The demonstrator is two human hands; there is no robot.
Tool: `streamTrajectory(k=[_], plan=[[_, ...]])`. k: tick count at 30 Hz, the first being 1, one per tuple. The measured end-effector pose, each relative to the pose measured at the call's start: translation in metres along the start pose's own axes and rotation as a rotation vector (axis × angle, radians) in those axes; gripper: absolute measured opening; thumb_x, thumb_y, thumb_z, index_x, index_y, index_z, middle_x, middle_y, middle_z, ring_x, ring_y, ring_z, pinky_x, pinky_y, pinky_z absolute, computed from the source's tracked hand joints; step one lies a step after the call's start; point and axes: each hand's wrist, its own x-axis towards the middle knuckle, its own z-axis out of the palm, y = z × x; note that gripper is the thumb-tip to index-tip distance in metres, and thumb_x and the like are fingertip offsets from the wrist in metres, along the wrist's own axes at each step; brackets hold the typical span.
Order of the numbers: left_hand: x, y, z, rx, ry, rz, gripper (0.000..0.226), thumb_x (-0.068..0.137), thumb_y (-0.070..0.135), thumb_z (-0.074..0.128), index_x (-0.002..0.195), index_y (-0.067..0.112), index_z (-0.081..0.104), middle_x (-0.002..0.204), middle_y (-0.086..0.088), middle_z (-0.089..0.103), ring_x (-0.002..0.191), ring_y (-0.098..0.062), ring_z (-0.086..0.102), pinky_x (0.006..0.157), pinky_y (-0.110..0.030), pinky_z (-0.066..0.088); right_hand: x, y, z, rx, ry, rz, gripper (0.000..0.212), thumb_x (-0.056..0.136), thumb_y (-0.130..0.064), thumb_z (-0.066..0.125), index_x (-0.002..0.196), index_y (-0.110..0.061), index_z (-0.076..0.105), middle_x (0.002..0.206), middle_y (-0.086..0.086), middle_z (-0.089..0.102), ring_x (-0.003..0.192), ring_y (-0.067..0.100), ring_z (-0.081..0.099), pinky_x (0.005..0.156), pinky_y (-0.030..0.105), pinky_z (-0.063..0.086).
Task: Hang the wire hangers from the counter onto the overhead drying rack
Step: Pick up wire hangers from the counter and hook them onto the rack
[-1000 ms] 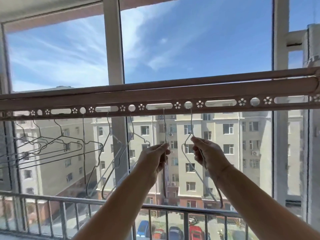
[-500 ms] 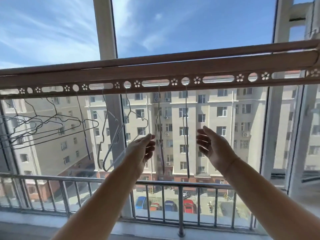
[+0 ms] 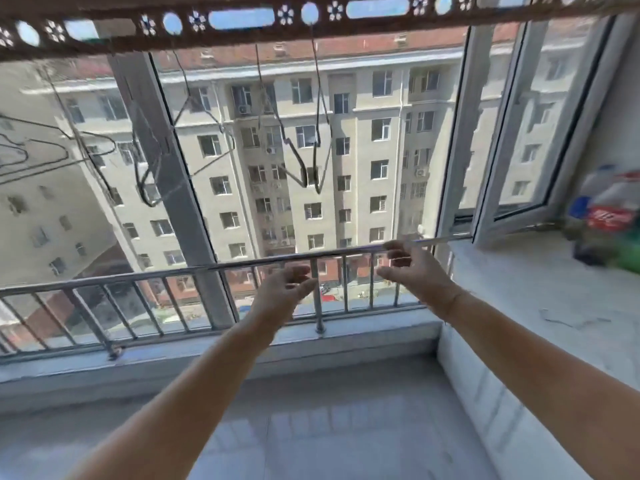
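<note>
Wire hangers (image 3: 313, 143) hang from the perforated bar of the overhead drying rack (image 3: 242, 19) that crosses the top of the view: two sit close together near the middle, their hooks caught in the slots and round holes, with more to the left, some of them swung flat and bunched at the far left (image 3: 41, 157) against the glass. Both arms reach forward well below the rack, in front of the metal railing (image 3: 138, 275). The left hand (image 3: 284, 289) is empty, its fingers spread and loosely curled, and the right hand (image 3: 412, 268) is likewise empty with fingers relaxed; neither touches a hanger or the rail. The counter (image 3: 540, 306) runs along the right side under the opened window, and its visible pale surface shows no hangers, only a blurred cluster of bottles (image 3: 609, 216) at its far end; much of the counter lies out of frame, so whether any hangers are left there cannot be told. Judged from this, a good part of the job looks done, with several hangers on the rack, and the likely next step is a turn back to the counter to check for or fetch another.
</note>
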Motion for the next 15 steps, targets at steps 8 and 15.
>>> streamTrajectory(k=[8, 15], plan=[[-0.024, -0.036, 0.094, 0.194, -0.324, 0.033, 0.048, 0.081, 0.028, 0.070, 0.126, 0.017, 0.056, 0.117, 0.002, 0.061, 0.113, -0.017, 0.056, 0.100, -0.036, 0.043, -0.079, 0.076, -0.051, -0.385, 0.180, 0.170, 0.056, 0.074, -0.024, 0.072, 0.125, -0.015, 0.051, 0.127, 0.011, 0.048, 0.118, 0.025, 0.047, 0.102, 0.037, 0.040], [-0.030, -0.025, 0.201, 0.236, -0.520, 0.088, 0.052, 0.083, 0.024, 0.068, 0.132, 0.016, 0.052, 0.128, 0.001, 0.057, 0.120, -0.014, 0.049, 0.095, -0.022, 0.033, -0.149, 0.136, -0.125, -0.391, 0.352, 0.373, 0.055, 0.075, -0.027, 0.071, 0.125, -0.016, 0.050, 0.128, 0.009, 0.046, 0.120, 0.023, 0.046, 0.103, 0.036, 0.038]])
